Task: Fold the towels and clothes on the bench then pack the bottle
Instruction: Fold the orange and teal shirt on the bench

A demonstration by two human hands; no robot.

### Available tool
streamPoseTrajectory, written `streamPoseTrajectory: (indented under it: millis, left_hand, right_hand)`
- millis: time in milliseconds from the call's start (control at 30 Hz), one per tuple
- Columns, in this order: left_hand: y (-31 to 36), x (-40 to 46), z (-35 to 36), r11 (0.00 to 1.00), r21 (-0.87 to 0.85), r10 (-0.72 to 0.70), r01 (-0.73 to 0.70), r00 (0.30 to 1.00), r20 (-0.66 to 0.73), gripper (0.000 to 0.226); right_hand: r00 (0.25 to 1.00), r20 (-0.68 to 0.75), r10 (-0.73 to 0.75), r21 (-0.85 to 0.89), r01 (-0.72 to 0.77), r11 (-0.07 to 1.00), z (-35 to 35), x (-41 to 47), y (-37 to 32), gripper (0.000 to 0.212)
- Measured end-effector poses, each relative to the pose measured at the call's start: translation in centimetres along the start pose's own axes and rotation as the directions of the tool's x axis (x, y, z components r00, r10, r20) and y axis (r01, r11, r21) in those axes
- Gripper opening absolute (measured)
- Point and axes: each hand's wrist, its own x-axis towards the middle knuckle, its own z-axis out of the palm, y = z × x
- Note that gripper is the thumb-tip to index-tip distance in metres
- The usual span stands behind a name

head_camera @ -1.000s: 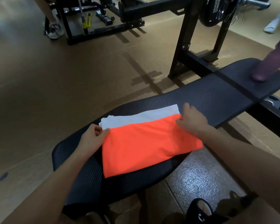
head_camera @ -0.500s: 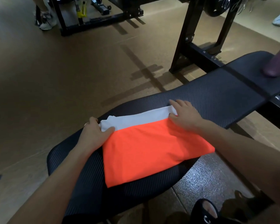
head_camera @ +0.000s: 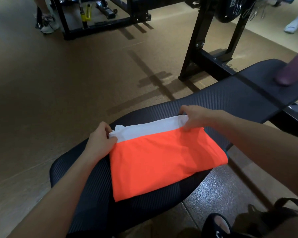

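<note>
Orange cloth (head_camera: 163, 162), folded flat, lies on the black padded surface (head_camera: 222, 107) between our two hands, with a white cloth (head_camera: 148, 130) showing as a strip along its far edge. Our left hand (head_camera: 100, 140) pinches the left end of the white cloth, thumb on top and fingers curled round the bunched corner. Our right hand (head_camera: 194, 118) grips the right end of the same white strip, fingers curled over it where it meets the orange fold. Well beyond the right hand, at the far end of the surface, stands a purple bottle (head_camera: 292, 69), blurred and cut off by the frame edge. Below the right forearm, a dark bag (head_camera: 272, 217) sits on the floor (head_camera: 58, 83).
</note>
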Motion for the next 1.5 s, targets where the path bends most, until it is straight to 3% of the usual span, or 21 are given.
streamPoseTrajectory:
  millis: [133, 200, 267, 333, 400, 500, 533, 667, 767, 867, 933, 1033, 1100, 1133, 1200, 1233, 1267, 1333, 1400, 1467, 1500]
  left_hand:
    - [-0.4, 0.2, -0.3, 0.999, -0.037, -0.026, 0.025, 0.999, -0.021, 0.039]
    - [-0.5, 0.2, -0.3, 0.999, -0.001, -0.038, 0.038, 0.999, -0.029, 0.042]
    - [-0.2, 0.0, -0.2, 0.996, 0.039, -0.080, 0.081, 0.997, -0.004, 0.042]
    - [0.1, -0.3, -0.3, 0.984, 0.023, -0.176, 0.175, 0.982, 0.063, 0.058]
    - [0.0, -1.0, -0.3, 0.969, 0.002, -0.244, 0.246, 0.960, 0.137, 0.078]
    - [-0.7, -2.9, 0.2, 0.942, -0.026, -0.323, 0.336, 0.923, 0.211, 0.092]
    - [-0.9, -3.6, 0.6, 0.936, -0.070, -0.322, 0.346, 0.918, 0.231, 0.086]
    - [-0.3, -6.4, 1.8, 0.868, -0.324, -0.293, 0.378, 0.914, 0.282, 0.028]
    - [0.5, -7.3, 0.5, 0.871, -0.364, -0.246, 0.331, 0.933, 0.262, 0.024]
    - [2.5, -7.6, -1.1, 0.866, -0.387, -0.230, 0.316, 0.940, 0.252, 0.033]
    - [5.2, -7.7, -1.1, 0.879, -0.391, -0.189, 0.274, 0.952, 0.242, 0.027]
    - [11.0, -7.4, 0.6, 0.886, -0.411, -0.133, 0.213, 0.968, 0.213, 0.019]
    - [15.1, -7.1, 2.7, 0.900, -0.408, -0.081, 0.153, 0.979, 0.188, 0.029]
    - [16.9, -6.9, 4.2, 0.912, -0.391, -0.055, 0.121, 0.983, 0.176, 0.032]
    - [19.6, -6.6, 7.6, 0.937, -0.339, -0.031, 0.084, 0.987, 0.157, 0.030]
    - [20.7, -6.5, 9.4, 0.951, -0.304, -0.016, 0.063, 0.988, 0.155, 0.033]
    - [21.5, -6.1, 11.3, 0.962, -0.270, -0.006, 0.052, 0.986, 0.168, 0.042]
    - [22.3, -5.3, 14.5, 0.991, -0.125, -0.023, 0.049, 0.980, 0.198, 0.064]
    - [22.3, -4.3, 16.8, 0.997, -0.030, -0.064, 0.071, 0.981, 0.184, 0.066]
    - [22.5, -3.7, 18.2, 0.985, -0.116, -0.112, 0.128, 0.985, 0.133, 0.052]
    - [22.7, -3.4, 18.6, 0.964, -0.196, -0.158, 0.180, 0.980, 0.122, 0.045]
  right_hand:
    - [0.996, -0.054, 0.071, -0.052, -0.074, 0.996, 0.3, 0.2, 0.1, 0.070]
    - [0.975, -0.198, 0.104, -0.067, -0.120, 0.991, 1.3, -1.1, 0.0, 0.070]
    - [0.896, -0.444, -0.021, -0.095, -0.024, 0.995, 3.5, -3.3, -1.5, 0.064]
    - [0.798, -0.570, -0.196, -0.085, 0.180, 0.980, 6.8, -5.6, -4.5, 0.062]
    - [0.810, -0.526, -0.259, -0.041, 0.280, 0.959, 10.6, -7.6, -7.9, 0.066]
    - [0.873, -0.418, -0.252, -0.060, 0.250, 0.966, 14.8, -8.9, -10.1, 0.067]
    - [0.870, -0.423, -0.254, -0.084, 0.241, 0.967, 15.5, -8.9, -10.0, 0.066]
    - [0.854, -0.436, -0.284, -0.094, 0.270, 0.958, 15.8, -8.6, -9.4, 0.065]
    - [0.856, -0.413, -0.312, -0.028, 0.331, 0.943, 15.0, -9.3, -9.3, 0.067]
    - [0.870, -0.427, -0.247, 0.115, 0.323, 0.939, 14.1, -10.4, -8.0, 0.069]
    - [0.883, -0.437, -0.172, 0.229, 0.294, 0.928, 14.2, -10.6, -6.3, 0.073]
    - [0.879, -0.473, -0.059, 0.533, 0.339, 0.776, 13.5, -11.0, -4.0, 0.073]
    - [0.879, -0.473, 0.065, 0.727, 0.348, 0.592, 12.1, -11.1, -3.0, 0.050]
    - [0.904, -0.407, 0.132, 0.845, 0.318, 0.430, 11.1, -11.2, -2.6, 0.041]
    - [0.980, -0.152, 0.132, 0.982, 0.165, -0.096, 9.7, -10.5, -2.0, 0.041]
    - [0.993, -0.070, 0.092, 0.953, 0.094, -0.288, 9.5, -10.2, -1.5, 0.046]
    - [0.998, -0.049, 0.049, 0.915, 0.064, -0.398, 9.3, -10.1, -0.8, 0.052]
    - [0.998, -0.060, 0.016, 0.868, 0.060, -0.493, 8.9, -10.0, 0.4, 0.058]
    - [0.997, -0.068, 0.033, 0.867, 0.076, -0.492, 8.0, -10.0, 1.4, 0.059]
    - [0.995, -0.073, 0.069, 0.925, 0.094, -0.369, 7.2, -9.3, 2.6, 0.052]
    - [0.992, -0.083, 0.098, 0.972, 0.102, -0.211, 7.1, -8.6, 3.4, 0.049]
